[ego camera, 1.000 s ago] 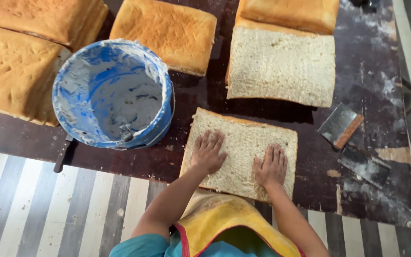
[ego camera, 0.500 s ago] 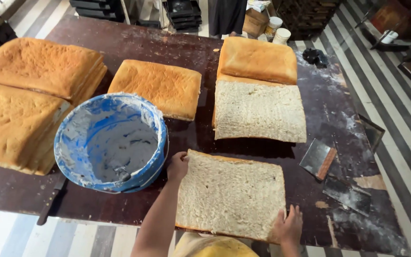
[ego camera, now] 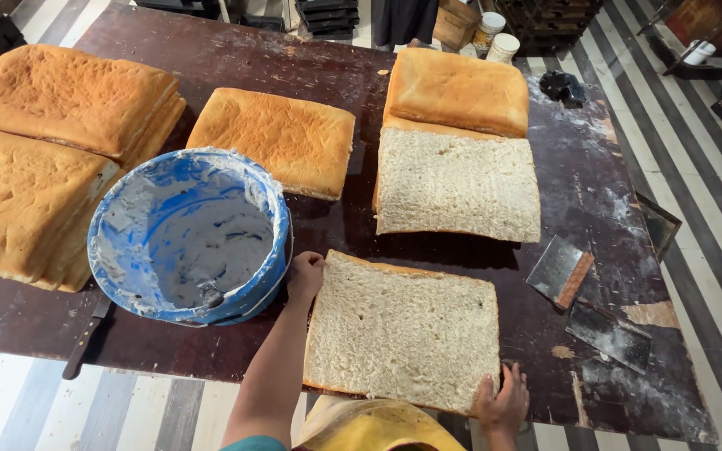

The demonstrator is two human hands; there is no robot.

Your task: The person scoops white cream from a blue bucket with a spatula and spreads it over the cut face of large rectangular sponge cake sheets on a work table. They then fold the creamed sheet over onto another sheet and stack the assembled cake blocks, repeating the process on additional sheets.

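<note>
- Knife: blade hidden under the bucket.
- Left cakes: cut off by the picture's edge.
- Right hand: fingertips hidden under the slab.
- Apron: cut off below.

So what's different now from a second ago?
Both hands slid off the top of the cut cake slab to opposite corners: left hand at the far-left corner, right hand at the near-right. The blue bucket, scrapers and other cakes stayed put.
</note>
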